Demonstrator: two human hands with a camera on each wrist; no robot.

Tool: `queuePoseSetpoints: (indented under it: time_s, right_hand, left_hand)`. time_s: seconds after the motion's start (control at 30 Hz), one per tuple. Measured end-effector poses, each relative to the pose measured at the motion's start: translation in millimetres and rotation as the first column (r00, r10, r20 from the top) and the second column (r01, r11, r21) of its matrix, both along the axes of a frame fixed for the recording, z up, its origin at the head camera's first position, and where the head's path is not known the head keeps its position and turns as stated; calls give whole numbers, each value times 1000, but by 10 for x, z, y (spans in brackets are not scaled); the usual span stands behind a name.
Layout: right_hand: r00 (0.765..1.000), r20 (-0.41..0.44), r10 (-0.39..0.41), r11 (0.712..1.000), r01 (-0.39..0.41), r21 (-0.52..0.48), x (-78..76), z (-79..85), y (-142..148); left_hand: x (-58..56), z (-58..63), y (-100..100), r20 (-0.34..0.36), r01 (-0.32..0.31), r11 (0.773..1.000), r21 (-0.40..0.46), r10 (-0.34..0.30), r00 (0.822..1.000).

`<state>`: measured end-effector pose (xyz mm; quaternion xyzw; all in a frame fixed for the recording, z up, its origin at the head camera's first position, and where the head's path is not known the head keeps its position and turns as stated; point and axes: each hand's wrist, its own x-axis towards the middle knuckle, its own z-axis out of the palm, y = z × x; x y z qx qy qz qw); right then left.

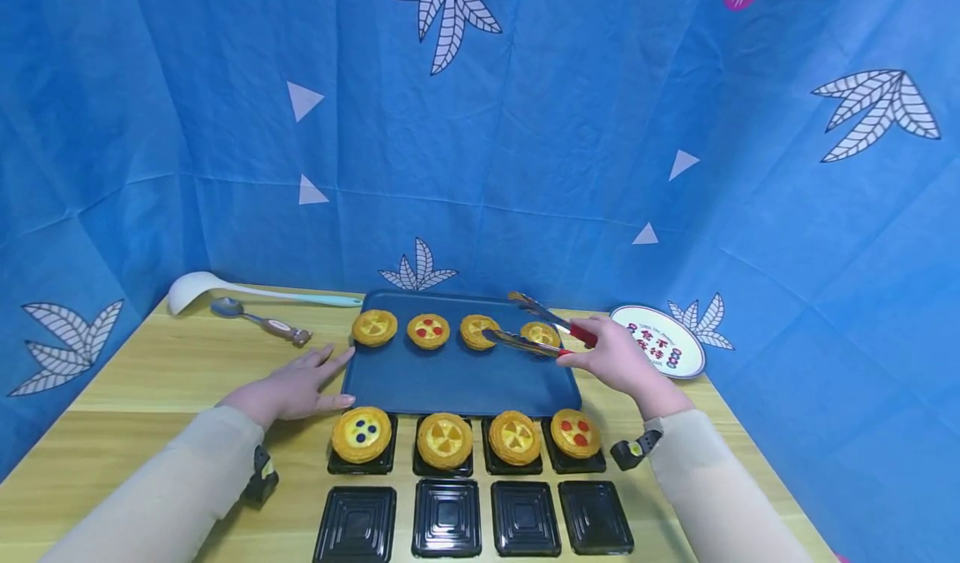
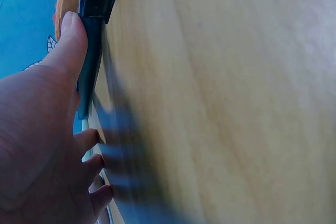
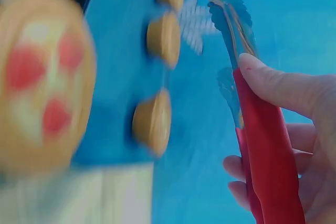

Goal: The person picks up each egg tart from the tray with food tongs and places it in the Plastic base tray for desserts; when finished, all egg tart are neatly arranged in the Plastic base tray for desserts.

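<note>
My right hand (image 1: 618, 359) holds a pair of metal tongs with red handles (image 3: 265, 145), their arms spread apart. In the head view the tongs reach over the right part of the blue baking tray (image 1: 457, 384), above the rightmost egg tart (image 1: 538, 331); the lower arm's tip overlaps the tart (image 1: 477, 330) beside it. Nothing shows between the tong tips in the right wrist view. My left hand (image 1: 296, 386) lies at the tray's left edge, fingers spread, the thumb (image 2: 71, 40) against the rim. Further left on the tray are a plain-topped tart (image 1: 374, 327) and a red-dotted tart (image 1: 428, 331).
Before the tray, several tarts sit on black plastic trays, among them a blue-dotted tart (image 1: 362, 435) and a red-dotted one (image 1: 575, 433). Nearer lie bare black trays (image 1: 446, 517). A white ladle (image 1: 197, 288) and a spoon (image 1: 258, 319) lie left, an oval plate (image 1: 678, 342) right.
</note>
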<state>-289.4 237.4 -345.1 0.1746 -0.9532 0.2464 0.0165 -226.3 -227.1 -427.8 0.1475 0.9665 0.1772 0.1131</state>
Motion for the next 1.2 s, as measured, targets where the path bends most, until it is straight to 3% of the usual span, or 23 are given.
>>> queuePoseSetpoints:
  time_s: [0.23, 0.6, 0.87, 1.1, 1.2]
  right_hand:
    - [995, 16, -94, 995, 93, 41, -98, -142, 446]
    - [991, 72, -111, 994, 109, 25, -157, -409, 588]
    - [991, 57, -122, 992, 121, 20, -161, -490, 573]
    - [991, 40, -127, 992, 127, 12, -136, -480, 535]
    - [992, 33, -124, 992, 124, 5, -126, -453, 501]
  left_hand:
    - [-6, -1, 1, 3, 2, 1000, 11, -2, 1000]
    - [-9, -20, -15, -20, 23, 1000, 12, -23, 1000]
    - [-120, -238, -113, -47, 11, 1000, 11, -11, 999]
    - [16, 5, -5, -23, 14, 1000, 2, -14, 1000]
    - [5, -11, -4, -18, 13, 1000, 1, -13, 1000]
